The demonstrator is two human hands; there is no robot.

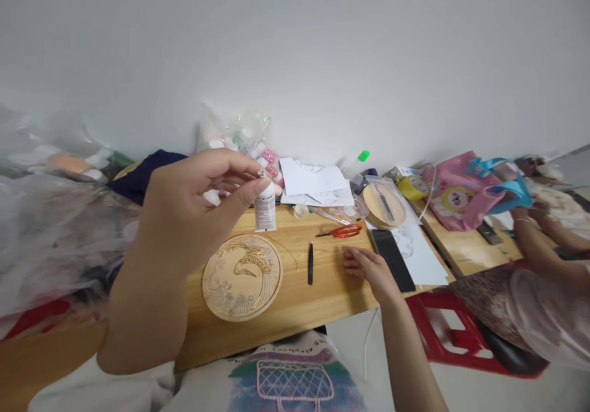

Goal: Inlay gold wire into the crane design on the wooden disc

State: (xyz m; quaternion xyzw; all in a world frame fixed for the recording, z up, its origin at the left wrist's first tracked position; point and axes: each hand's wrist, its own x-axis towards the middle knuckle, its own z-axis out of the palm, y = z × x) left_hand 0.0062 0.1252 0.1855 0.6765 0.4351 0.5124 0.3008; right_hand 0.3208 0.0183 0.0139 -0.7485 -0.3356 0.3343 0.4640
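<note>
My left hand [193, 212] is raised close to the camera, its thumb and fingertips pinched on the top of a small white glue bottle [265, 209] that hangs above the wooden table [318, 295]. Below it lies a round wooden plaque [242, 277] with a gold wire crane design. My right hand [369, 269] rests on the table with fingers curled loosely and holds nothing. Black tweezers [310, 263] lie between the plaque and my right hand, and red-handled scissors [343, 231] lie just beyond them.
A black phone [393, 259] and white paper [421, 252] lie at the table's right end. A round wooden box [383, 205], loose papers [313, 181] and a bag of small pots [237, 132] stand at the back. Another person's arm [534, 240] and a pink bag [461, 194] are at right.
</note>
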